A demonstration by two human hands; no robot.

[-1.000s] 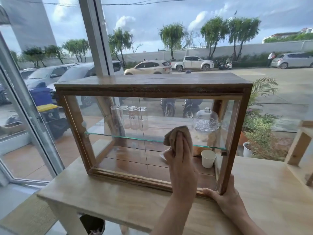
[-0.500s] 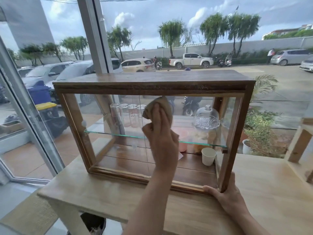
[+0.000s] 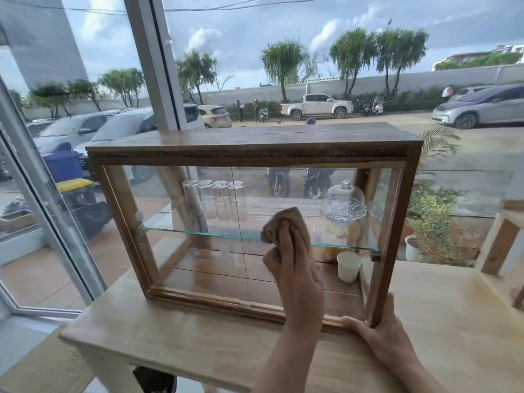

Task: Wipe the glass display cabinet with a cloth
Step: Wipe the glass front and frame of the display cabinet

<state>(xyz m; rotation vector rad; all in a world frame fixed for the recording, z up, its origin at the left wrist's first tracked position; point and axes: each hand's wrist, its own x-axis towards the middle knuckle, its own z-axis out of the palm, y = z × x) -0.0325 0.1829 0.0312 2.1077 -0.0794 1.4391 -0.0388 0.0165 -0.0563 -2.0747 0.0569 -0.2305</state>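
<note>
The glass display cabinet has a dark wooden frame and stands on a pale wooden table. My left hand presses a crumpled brown cloth against the front glass, right of centre, at the level of the glass shelf. My right hand grips the cabinet's lower right front corner, thumb along the bottom rail. Inside stand several upturned glasses, a glass dome and a white paper cup.
The table sits against a large window with a white frame post. Outside are parked cars, motorbikes, bins and potted plants. A pale wooden stand rises at the right edge of the table.
My left hand swept the cloth up and left across the glass, then back down to the right, to shelf level. My right hand has stayed on the cabinet's corner.
</note>
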